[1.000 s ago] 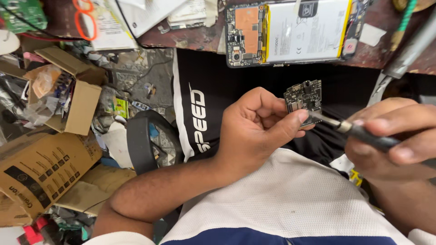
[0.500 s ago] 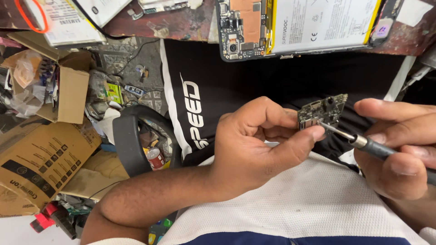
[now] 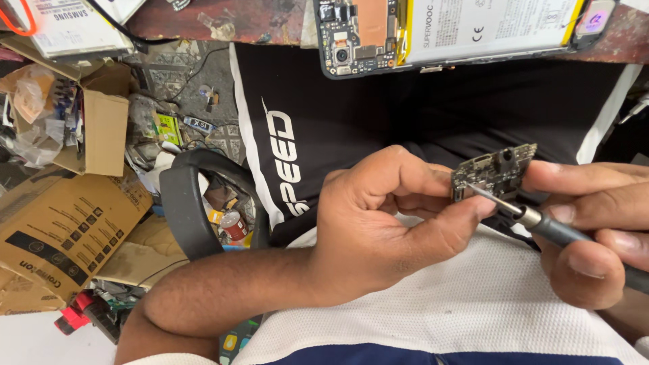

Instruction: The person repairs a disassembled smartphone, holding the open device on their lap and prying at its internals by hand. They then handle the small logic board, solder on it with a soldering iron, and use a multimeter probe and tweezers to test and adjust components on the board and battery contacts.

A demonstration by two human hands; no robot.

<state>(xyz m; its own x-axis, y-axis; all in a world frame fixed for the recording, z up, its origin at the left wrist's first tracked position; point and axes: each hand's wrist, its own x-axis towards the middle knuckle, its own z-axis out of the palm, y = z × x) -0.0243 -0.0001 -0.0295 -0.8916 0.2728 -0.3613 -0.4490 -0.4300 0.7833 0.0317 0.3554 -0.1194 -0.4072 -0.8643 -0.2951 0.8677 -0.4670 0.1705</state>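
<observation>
Small dark circuit board (image 3: pixel 494 172), pinched tight in left hand (image 3: pixel 378 223) fingertips, just below open phone (image 3: pixel 453 30). Right hand (image 3: pixel 595 223) fingers wrapped around thin screwdriver (image 3: pixel 541 220), slanting up-left, tip touching board's lower left corner.

Bare forearms; white mesh shirt (image 3: pixel 473 304) with navy band; black shorts (image 3: pixel 324 122), white lettering

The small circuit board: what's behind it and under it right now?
Behind the small circuit board lies black cloth on the lap. The left hand pinches it from below; the screwdriver in the right hand touches its face. Its underside is hidden.
</observation>
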